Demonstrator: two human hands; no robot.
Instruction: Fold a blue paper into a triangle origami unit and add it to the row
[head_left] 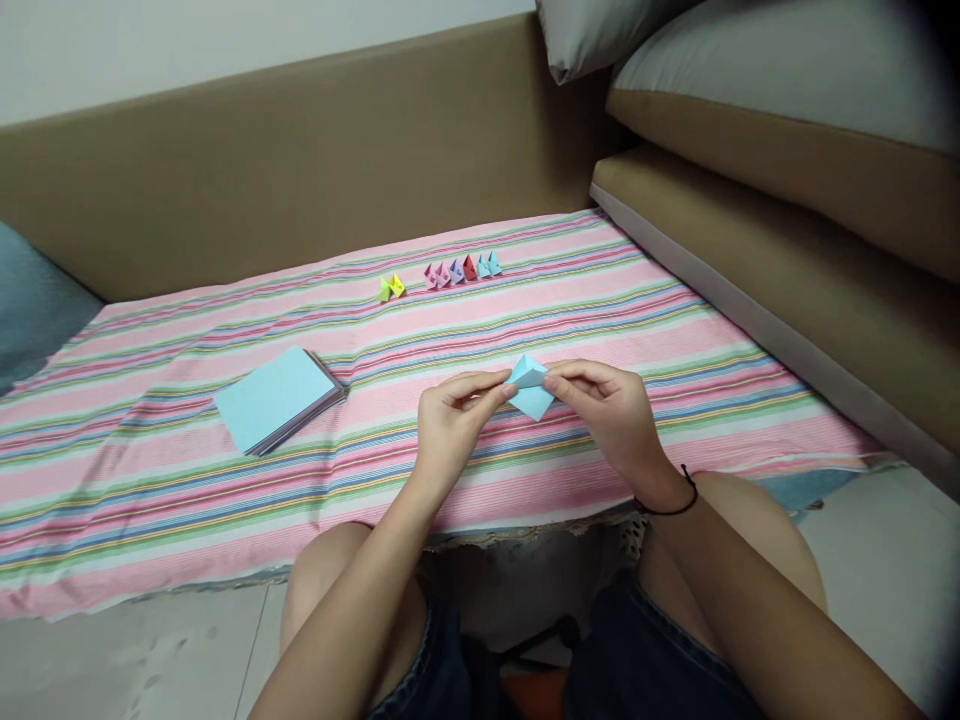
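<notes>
A piece of light blue origami paper (534,400), partly folded with a point at top and bottom, is held up over the striped cloth. My left hand (459,412) pinches its left corner between thumb and fingers. On the other side, my right hand (609,402) grips the right corner the same way, with a thin dark band around the wrist. Farther back stands a row of small folded paper pieces, among them a yellow one (397,286), a red one (469,267) and a light blue one (494,263).
A stack of coloured paper (274,400) with a light blue sheet on top lies to the left. Striped cloth (405,360) covers the seat. A brown backrest (322,165) rises behind, thick cushions (780,240) are piled at right, and a blue cushion (34,305) sits far left.
</notes>
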